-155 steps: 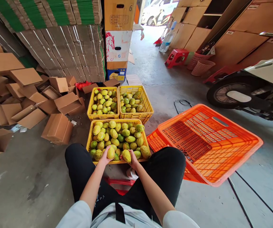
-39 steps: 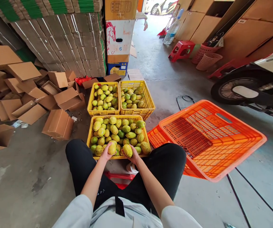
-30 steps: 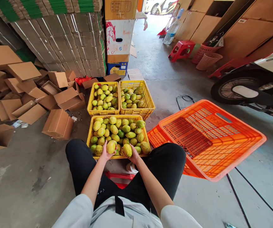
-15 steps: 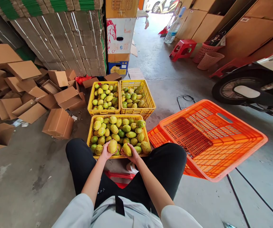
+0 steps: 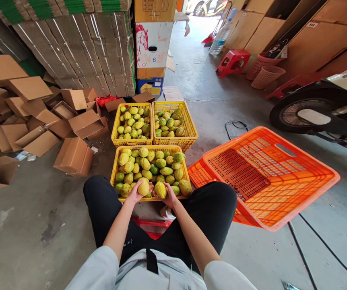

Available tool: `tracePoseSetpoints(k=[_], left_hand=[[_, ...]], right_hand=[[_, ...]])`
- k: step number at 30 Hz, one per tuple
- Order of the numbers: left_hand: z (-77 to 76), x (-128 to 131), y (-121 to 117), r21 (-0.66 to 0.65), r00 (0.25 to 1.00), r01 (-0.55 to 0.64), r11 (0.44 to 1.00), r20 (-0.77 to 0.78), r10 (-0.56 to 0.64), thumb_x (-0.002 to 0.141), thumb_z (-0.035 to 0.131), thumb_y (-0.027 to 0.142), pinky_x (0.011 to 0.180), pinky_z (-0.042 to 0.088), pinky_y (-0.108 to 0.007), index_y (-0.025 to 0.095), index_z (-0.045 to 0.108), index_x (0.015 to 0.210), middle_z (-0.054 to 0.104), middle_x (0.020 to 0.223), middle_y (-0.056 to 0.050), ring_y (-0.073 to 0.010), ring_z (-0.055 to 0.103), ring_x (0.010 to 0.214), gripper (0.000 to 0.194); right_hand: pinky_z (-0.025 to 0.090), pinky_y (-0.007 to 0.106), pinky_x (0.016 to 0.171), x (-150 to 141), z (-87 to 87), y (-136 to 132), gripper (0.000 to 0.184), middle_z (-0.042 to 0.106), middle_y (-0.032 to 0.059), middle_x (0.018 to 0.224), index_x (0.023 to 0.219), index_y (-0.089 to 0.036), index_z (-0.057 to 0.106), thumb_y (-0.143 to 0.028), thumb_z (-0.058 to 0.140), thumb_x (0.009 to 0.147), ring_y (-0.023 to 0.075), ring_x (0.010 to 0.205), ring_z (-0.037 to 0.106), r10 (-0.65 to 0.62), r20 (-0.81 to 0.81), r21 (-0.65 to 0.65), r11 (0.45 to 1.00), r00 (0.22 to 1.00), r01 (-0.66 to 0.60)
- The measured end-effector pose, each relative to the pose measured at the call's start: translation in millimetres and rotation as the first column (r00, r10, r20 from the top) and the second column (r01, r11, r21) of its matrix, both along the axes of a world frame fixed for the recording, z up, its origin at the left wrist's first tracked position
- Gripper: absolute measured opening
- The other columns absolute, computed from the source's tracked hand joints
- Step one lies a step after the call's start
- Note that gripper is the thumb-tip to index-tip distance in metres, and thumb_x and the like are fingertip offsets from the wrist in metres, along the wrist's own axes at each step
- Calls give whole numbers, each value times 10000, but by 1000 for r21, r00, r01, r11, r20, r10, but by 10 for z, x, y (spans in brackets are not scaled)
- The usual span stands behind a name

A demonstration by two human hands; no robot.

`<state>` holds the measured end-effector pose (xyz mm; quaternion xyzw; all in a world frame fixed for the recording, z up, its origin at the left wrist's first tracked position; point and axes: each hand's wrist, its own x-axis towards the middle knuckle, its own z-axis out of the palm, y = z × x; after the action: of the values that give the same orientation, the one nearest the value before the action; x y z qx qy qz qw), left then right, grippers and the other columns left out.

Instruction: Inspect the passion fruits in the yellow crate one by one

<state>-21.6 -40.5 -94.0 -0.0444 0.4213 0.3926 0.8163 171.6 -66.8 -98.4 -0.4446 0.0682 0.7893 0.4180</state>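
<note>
Just over the near edge of the front yellow crate (image 5: 112, 169), both my hands hold fruit. My left hand (image 5: 134, 195) is closed round a rounded yellow fruit (image 5: 143, 187). A second, slightly longer yellow fruit (image 5: 160, 190) with darker marks sits in my right hand (image 5: 170, 197), fingers curled under it. The two fruits are side by side, a small gap between them. Below and beyond lie many oval yellow-green fruits (image 5: 145, 163), perhaps mangoes or small papayas; I cannot tell the kind.
Two more yellow crates (image 5: 132, 142) (image 5: 188, 141) of fruit stand behind the front one. An orange crate (image 5: 308, 201) lies tilted at my right. Loose cardboard boxes (image 5: 73, 156) cover the left floor. A motorbike wheel (image 5: 296, 113), red stool (image 5: 233, 62) and cables (image 5: 304, 257) are right.
The fruit in my right hand has turned and shifted slightly left and upward. My left hand and its fruit have barely moved. The crates stay as they were.
</note>
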Motion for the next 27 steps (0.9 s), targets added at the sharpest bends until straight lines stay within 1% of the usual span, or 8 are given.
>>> tracePoseSetpoints(k=[3,6,10,13,16,19,22,27], left_hand=[[0,7,-3,-10,1000,15,1000,-23,-15,929,644,247,956,612,-475,123,585,1349,762,1133,-182,-311,756,1064,443],[14,0,10,-20,999,12,1000,-45,-13,919,661,294,932,616,-471,118,586,1335,768,1101,-179,-301,766,1001,458],[16,-20,30,-34,1000,0,999,-6,-1,959,529,380,922,608,-502,91,608,1309,769,1052,-184,-321,756,1027,461],[-32,-2,31,-58,1000,9,998,-28,-10,964,480,297,923,603,-481,79,619,1297,768,1054,-179,-316,747,1064,422],[-98,35,30,-48,993,-37,998,-112,32,947,580,247,923,601,-404,98,635,1289,774,1059,-160,-286,752,1047,378],[-129,48,37,-20,976,-106,994,-194,100,921,691,259,899,607,-345,141,638,1299,783,1032,-120,-241,763,946,400],[-118,37,45,10,958,-145,989,-251,142,912,714,232,897,612,-340,164,656,1257,782,959,-86,-220,755,882,357],[-102,35,40,20,951,-162,987,-263,161,882,719,169,949,599,-362,148,698,1094,767,892,-80,-238,750,931,214]], right_hand=[[656,359,646,-5,15,1,224,760,75,821,1068,-183,653,-383,604,980,242,743,775,-32,29,0,999,999,32],[666,363,662,-12,15,3,175,762,65,833,1055,-195,652,-322,682,938,241,754,776,-54,43,29,998,998,52],[669,364,675,-14,7,6,182,766,84,844,1055,-174,661,-324,649,952,235,754,778,-44,67,3,999,997,44],[662,352,685,-16,1,3,242,765,108,837,1042,-153,676,-369,588,974,243,780,785,-11,34,-19,1000,999,11],[659,350,697,-19,-24,-2,236,770,99,842,1025,-164,682,-371,603,943,251,819,787,-7,2,1,1000,1000,7],[658,350,674,-7,-79,-2,206,767,87,844,994,-180,667,-362,635,905,252,809,781,-38,34,-12,999,999,39],[654,347,619,15,-128,10,183,754,79,827,946,-198,637,-376,636,903,250,764,777,-52,70,-41,998,996,55],[648,330,571,9,-104,35,202,744,69,811,920,-214,608,-404,675,914,256,786,782,-83,70,-34,996,994,85]])
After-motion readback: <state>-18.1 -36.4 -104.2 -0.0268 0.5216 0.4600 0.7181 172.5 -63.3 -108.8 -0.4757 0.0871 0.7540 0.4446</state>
